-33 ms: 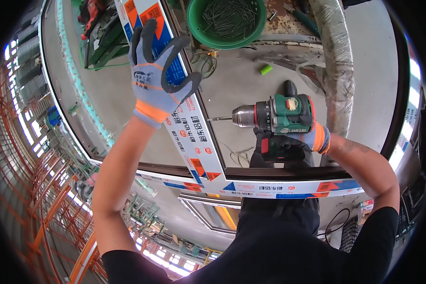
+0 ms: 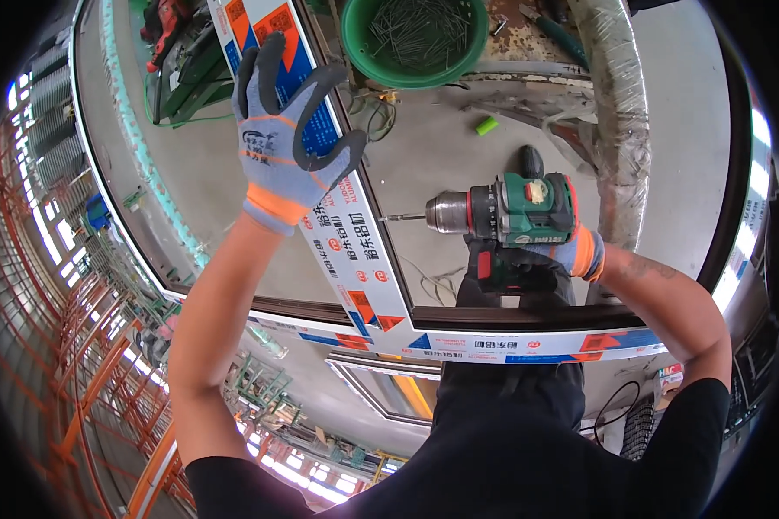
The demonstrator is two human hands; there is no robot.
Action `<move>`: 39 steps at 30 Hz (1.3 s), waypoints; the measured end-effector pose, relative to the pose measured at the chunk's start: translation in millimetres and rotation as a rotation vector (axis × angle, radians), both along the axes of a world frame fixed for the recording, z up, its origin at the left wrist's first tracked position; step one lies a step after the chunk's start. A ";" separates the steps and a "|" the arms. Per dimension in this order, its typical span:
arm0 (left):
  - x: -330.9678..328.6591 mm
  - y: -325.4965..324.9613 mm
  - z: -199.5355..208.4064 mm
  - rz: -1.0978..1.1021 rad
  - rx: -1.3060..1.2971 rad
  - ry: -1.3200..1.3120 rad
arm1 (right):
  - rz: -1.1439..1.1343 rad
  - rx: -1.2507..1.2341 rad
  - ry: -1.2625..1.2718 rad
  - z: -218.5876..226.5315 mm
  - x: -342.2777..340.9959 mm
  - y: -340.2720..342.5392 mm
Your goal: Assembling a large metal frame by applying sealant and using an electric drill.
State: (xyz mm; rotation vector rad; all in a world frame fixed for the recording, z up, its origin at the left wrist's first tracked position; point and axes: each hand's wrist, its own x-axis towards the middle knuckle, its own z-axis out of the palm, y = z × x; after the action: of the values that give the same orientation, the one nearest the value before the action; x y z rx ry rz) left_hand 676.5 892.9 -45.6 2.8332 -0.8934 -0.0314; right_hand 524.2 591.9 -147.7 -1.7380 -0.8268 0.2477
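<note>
My left hand point(image 2: 287, 147), in a grey glove with dark fingertips and an orange cuff, lies with fingers spread over a film-covered metal window-frame bar point(image 2: 355, 246). My right hand point(image 2: 571, 254), gloved alike, is wrapped round the handle of a green cordless drill point(image 2: 532, 209); its fingers are mostly hidden under the drill body. The drill lies level, pointing left. Its thin bit point(image 2: 403, 217) has the tip at the right edge of the bar, below my left hand; whether it touches I cannot tell.
A green bowl point(image 2: 348, 54) of long screws point(image 2: 420, 33) stands at the far side beside pliers-like handles point(image 2: 556, 39). A plastic-wrapped beam point(image 2: 616, 112) runs along the right. A cross rail point(image 2: 511, 346) passes before my waist. A red tool point(image 2: 166, 30) lies far left; a lime-green piece point(image 2: 487, 126) lies below the frame.
</note>
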 end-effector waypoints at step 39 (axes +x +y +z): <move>3.0 3.8 -3.1 0.030 -0.048 -0.026 | 0.148 0.307 0.596 -14.4 23.2 19.2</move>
State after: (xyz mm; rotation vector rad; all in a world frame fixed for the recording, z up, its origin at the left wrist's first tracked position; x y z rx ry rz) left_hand 679.5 896.7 -48.8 2.8080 -0.8444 0.0302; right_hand 547.4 611.2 -162.1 -1.2166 -0.5168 0.6656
